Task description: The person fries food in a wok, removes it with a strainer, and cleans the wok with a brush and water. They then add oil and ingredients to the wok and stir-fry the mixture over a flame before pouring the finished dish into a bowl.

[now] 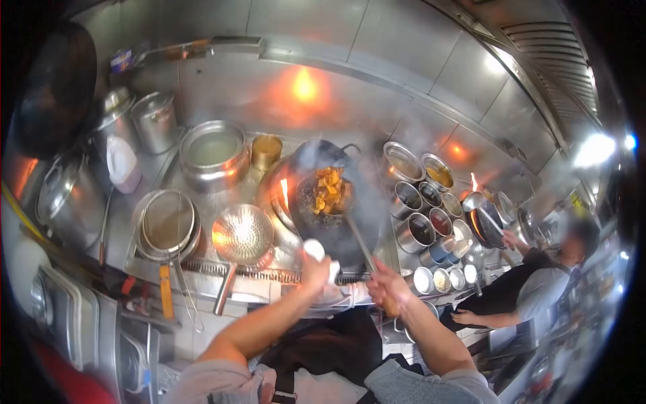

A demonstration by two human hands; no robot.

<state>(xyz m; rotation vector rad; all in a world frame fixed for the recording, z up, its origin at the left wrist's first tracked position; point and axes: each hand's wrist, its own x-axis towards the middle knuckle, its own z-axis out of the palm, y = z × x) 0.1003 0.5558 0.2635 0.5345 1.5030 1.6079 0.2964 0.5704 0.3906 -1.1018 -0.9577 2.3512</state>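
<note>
A dark wok [306, 236] sits over a burner, with a flame at its left side and smoke rising. Orange-brown food pieces [330, 190] are bunched in its upper part, at the head of a long metal utensil [361, 242]. My right hand [391, 288] is closed round the utensil's wooden handle. At the wok's near edge my left hand [316, 269] is closed on a white cloth [313, 250], part of which hangs by the fingers. The wok's near rim by that hand is partly hidden.
A perforated ladle [243, 233], a round strainer [168, 221] and a large pot [212, 153] stand left. Several sauce containers [416, 231] line the right side. Farther right, another person [538, 289] works at a second wok [486, 225]. A white jug [122, 163] is at back left.
</note>
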